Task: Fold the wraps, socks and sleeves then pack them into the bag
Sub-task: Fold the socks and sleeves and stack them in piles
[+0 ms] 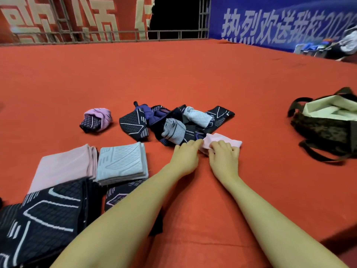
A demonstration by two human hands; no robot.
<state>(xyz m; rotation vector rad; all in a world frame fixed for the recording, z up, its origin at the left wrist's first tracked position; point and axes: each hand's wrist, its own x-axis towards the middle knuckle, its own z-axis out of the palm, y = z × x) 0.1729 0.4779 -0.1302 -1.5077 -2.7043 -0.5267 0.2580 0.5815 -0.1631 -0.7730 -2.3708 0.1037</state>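
Both hands pinching pink fabric (222, 142): left hand (185, 157), right hand (224, 154), fingers curled.
On red carpet (193, 74); bag (326, 124) at right edge, banners (280, 22) behind.

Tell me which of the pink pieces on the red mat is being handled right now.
The small pink piece right of the unfolded pile, with both hands on it. The folded pink stack at left and the pink-and-black bundle lie untouched.
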